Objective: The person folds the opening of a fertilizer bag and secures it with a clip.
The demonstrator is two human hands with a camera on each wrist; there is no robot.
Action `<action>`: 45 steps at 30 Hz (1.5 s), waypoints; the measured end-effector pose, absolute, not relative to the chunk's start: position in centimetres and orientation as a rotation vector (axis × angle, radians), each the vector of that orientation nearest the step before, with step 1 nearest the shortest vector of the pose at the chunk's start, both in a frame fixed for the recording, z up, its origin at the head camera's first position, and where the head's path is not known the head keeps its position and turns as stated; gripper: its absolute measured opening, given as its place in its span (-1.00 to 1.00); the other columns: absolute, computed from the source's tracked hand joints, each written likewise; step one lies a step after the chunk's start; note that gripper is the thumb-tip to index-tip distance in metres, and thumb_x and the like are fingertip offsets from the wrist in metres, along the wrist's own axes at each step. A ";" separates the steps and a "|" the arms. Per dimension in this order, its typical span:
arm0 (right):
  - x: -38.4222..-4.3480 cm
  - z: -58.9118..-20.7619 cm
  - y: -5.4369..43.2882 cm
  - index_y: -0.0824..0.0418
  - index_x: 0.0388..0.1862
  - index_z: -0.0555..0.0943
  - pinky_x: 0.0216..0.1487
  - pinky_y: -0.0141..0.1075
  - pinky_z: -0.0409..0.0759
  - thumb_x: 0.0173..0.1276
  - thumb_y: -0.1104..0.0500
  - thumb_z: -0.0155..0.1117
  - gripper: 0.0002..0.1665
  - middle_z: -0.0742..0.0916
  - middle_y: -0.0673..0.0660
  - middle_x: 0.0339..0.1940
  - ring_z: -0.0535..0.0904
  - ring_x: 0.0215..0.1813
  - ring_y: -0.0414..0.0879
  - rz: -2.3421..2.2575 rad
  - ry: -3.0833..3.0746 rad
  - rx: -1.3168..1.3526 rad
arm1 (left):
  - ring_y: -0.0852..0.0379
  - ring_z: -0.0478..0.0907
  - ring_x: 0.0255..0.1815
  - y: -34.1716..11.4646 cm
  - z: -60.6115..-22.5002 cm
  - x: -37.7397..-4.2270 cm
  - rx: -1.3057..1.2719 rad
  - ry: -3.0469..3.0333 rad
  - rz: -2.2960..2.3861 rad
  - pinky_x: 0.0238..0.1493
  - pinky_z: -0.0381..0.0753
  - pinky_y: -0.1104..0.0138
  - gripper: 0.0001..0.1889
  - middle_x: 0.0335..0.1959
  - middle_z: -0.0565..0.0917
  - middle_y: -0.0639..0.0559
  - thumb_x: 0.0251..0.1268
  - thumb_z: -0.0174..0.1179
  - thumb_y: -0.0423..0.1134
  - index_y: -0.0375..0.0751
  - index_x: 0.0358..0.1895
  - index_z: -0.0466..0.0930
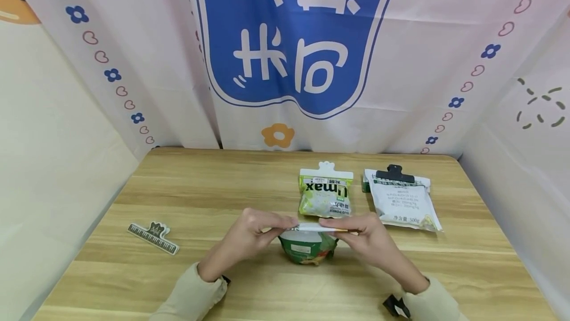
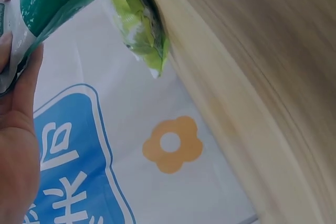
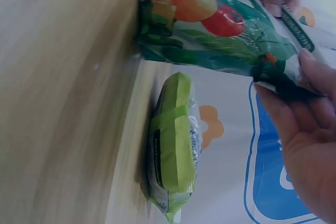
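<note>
Between my hands a green plastic bag (image 1: 307, 251) with fruit pictures stands on the table, its top edge stretched sideways. My left hand (image 1: 258, 232) pinches the left end of that edge between thumb and fingers. At the other end my right hand (image 1: 367, 237) pinches the edge the same way. The right wrist view shows the bag's front (image 3: 210, 24) with a tomato and an orange. Seen from the left wrist, the bag (image 2: 58, 3) is green and white, gripped at its top. A piano-key patterned clip (image 1: 153, 238) lies on the table, left of my left hand.
Behind the held bag lies a lime-green bag (image 1: 325, 197) with a white clip (image 1: 326, 170) across its top. To its right is a white bag (image 1: 401, 205) with a black clip (image 1: 395, 175). A printed curtain (image 1: 249, 128) hangs at the wooden table's (image 1: 200, 177) back edge.
</note>
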State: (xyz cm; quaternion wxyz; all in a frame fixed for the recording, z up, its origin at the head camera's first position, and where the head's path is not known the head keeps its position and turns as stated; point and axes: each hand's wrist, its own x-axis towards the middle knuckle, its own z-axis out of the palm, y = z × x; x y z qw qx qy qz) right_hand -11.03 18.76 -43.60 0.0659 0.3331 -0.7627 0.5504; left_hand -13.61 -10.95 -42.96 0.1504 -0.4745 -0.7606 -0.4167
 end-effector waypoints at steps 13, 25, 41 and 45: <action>-11.7 -44.4 19.1 0.21 0.18 0.76 -0.51 -0.65 0.37 0.23 0.60 0.38 -0.43 0.81 0.36 0.03 0.72 -0.25 -0.19 1.404 -2.138 1.272 | 0.08 0.84 0.01 -11.7 -42.6 -14.0 -1.448 -2.229 -1.100 0.05 0.74 0.49 -0.69 -0.01 0.86 -0.07 0.19 0.42 -0.60 -0.23 -0.03 0.84; -11.9 -44.5 19.2 0.24 0.17 0.76 -0.55 -0.66 0.27 0.16 0.69 0.33 -0.36 0.83 0.33 0.01 0.78 0.14 -0.18 1.334 -2.086 1.308 | 0.01 0.84 0.04 -13.3 -41.4 -13.7 -1.272 -2.313 -0.991 0.09 0.77 0.35 -0.68 0.00 0.85 -0.10 0.16 0.53 -0.43 -0.25 0.01 0.81; -12.3 -44.6 19.1 0.21 0.18 0.76 -0.45 -0.63 0.44 0.13 0.66 0.38 -0.34 0.84 0.27 0.02 0.74 0.20 -0.19 1.317 -2.068 1.325 | -0.08 0.81 0.10 -17.9 -40.2 -14.6 -1.195 -2.451 -0.818 0.14 0.79 0.12 -0.72 0.03 0.85 -0.09 0.33 0.37 -0.45 -0.18 0.06 0.80; -12.3 -44.6 19.1 0.22 0.17 0.77 -0.43 -0.62 0.48 0.13 0.65 0.39 -0.35 0.84 0.25 0.03 0.80 0.12 -0.04 1.309 -2.070 1.323 | -0.11 0.74 0.17 -19.5 -40.1 -14.5 -1.096 -2.508 -0.694 0.18 0.77 0.04 -0.66 0.09 0.82 -0.07 0.34 0.33 -0.50 -0.17 0.14 0.76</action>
